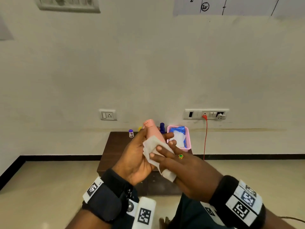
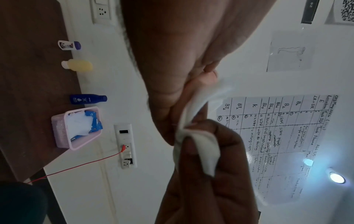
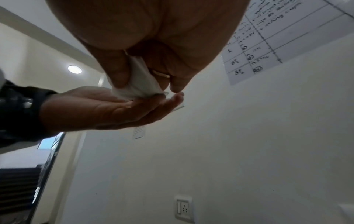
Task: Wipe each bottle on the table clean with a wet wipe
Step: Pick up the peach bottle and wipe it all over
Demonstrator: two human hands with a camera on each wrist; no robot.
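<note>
My left hand (image 1: 140,142) grips a pink bottle (image 1: 152,129) and holds it up, tilted, above the dark table (image 1: 115,146). A white wet wipe (image 1: 154,147) lies against the bottle's lower part, pinched there by my right hand (image 1: 165,151). In the right wrist view the wipe (image 3: 138,87) sits bunched between thumb and fingers. On the table at the wall stand a small white bottle with a purple cap (image 1: 131,133), a yellow bottle (image 2: 79,65) and a dark blue bottle (image 1: 162,127). My hands hide most of the yellow bottle in the head view.
A pink basket (image 1: 188,142) holding a blue wipes pack stands at the table's back right corner. A red cable (image 1: 205,139) hangs from the wall socket beside it. The table is small, with floor on both sides.
</note>
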